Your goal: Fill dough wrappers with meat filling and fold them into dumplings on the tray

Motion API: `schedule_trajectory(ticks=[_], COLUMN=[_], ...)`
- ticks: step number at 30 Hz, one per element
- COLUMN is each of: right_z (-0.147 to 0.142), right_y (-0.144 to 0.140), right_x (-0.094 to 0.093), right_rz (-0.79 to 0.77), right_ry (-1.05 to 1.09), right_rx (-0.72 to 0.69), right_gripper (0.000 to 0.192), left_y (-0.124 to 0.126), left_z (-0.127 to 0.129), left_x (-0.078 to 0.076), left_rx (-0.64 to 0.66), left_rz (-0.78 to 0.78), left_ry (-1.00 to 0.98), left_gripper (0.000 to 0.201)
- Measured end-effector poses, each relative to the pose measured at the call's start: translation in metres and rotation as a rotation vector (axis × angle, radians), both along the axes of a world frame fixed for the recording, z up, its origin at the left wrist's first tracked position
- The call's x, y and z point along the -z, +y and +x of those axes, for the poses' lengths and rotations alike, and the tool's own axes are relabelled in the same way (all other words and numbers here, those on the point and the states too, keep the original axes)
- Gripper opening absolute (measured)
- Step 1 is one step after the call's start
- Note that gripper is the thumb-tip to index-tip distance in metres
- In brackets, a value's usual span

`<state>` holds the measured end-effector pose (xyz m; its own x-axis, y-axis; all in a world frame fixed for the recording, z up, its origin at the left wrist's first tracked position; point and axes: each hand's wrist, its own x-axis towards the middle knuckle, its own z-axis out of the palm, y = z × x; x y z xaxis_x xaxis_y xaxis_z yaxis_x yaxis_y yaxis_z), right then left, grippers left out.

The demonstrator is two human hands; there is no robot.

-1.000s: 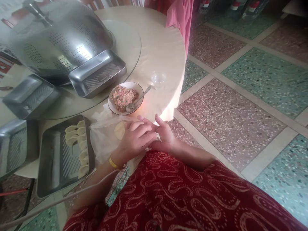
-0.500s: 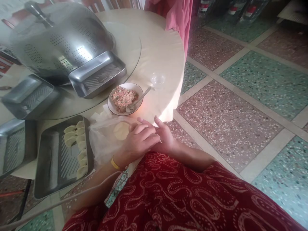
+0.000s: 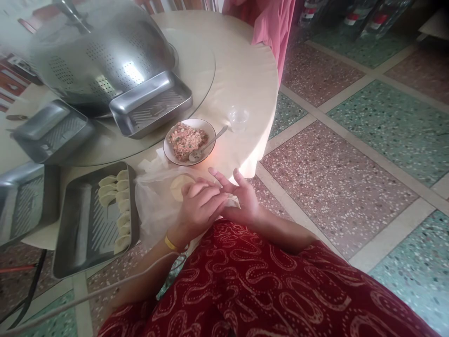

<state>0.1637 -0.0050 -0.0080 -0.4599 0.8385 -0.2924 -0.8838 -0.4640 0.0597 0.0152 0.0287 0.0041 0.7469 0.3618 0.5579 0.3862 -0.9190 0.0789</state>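
My left hand (image 3: pixel 201 206), with a yellow band at its wrist, has its fingers curled over a dumpling (image 3: pixel 233 201). Only a pale edge of that dumpling shows, between my two hands. Beneath it, my right hand (image 3: pixel 247 199) is turned partly palm up and supports it, with the thumb and a finger sticking out. Just left of my hands, a round dumpling wrapper (image 3: pixel 182 186) lies on a clear plastic bag (image 3: pixel 150 203). Beyond them sits a bowl of minced filling (image 3: pixel 187 142) with a spoon (image 3: pixel 212 142) in it.
Folded dumplings (image 3: pixel 122 206) line the right side of a metal tray (image 3: pixel 79 224). More metal trays (image 3: pixel 150 107) and a large perforated steel pot or lid (image 3: pixel 105 56) stand on the round table (image 3: pixel 245 70). A small clear cup (image 3: pixel 238 118) is near the edge.
The right hand's palm has opened a little from the left, so the dumpling's edge now shows between them. The whole view has shifted slightly; the bowl and trays stay put.
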Motion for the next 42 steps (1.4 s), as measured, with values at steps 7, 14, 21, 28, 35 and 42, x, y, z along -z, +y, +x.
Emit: schedule_trajectory(ticks=[7, 14, 21, 28, 35, 42], right_z=[0.001, 0.000, 0.000, 0.001, -0.002, -0.005], right_y=[-0.001, -0.001, 0.000, -0.001, -0.004, -0.003], right_x=[-0.002, -0.004, 0.003, 0.006, 0.013, 0.013], right_rz=[-0.014, -0.036, 0.010, 0.016, 0.144, 0.132], right_ry=[-0.024, 0.000, -0.019, -0.003, -0.019, -0.112], right_rx=[-0.012, -0.004, -0.025, -0.027, 0.041, 0.102], right_gripper=[0.061, 0.062, 0.062, 0.063, 0.058, 0.057], left_y=[0.000, -0.001, 0.002, -0.001, -0.004, -0.014], left_z=[0.002, 0.003, 0.003, 0.007, -0.002, 0.000], left_x=[0.000, 0.006, 0.004, 0.002, 0.002, 0.011], left_rx=[0.015, 0.070, 0.067, 0.057, -0.078, -0.125], left_rz=[0.007, -0.008, 0.019, -0.045, -0.051, 0.014], left_ry=[-0.010, 0.013, 0.061, 0.043, -0.093, -0.152], left_gripper=[0.010, 0.009, 0.007, 0.010, 0.010, 0.010])
